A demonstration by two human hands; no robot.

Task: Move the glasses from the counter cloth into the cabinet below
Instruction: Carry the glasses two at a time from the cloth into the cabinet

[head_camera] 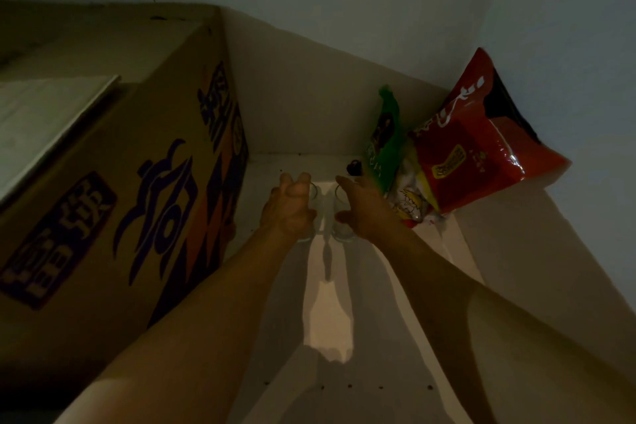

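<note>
You are looking into a dim white cabinet, both your bare arms reaching forward. Your left hand curls around a clear glass standing on the cabinet floor. Your right hand has its fingers spread and relaxed around a second glass, just beside the first; whether it grips is unclear. A large printed cardboard box fills the left side. At the far right, a red snack bag and a green packet lean against the wall.
</note>
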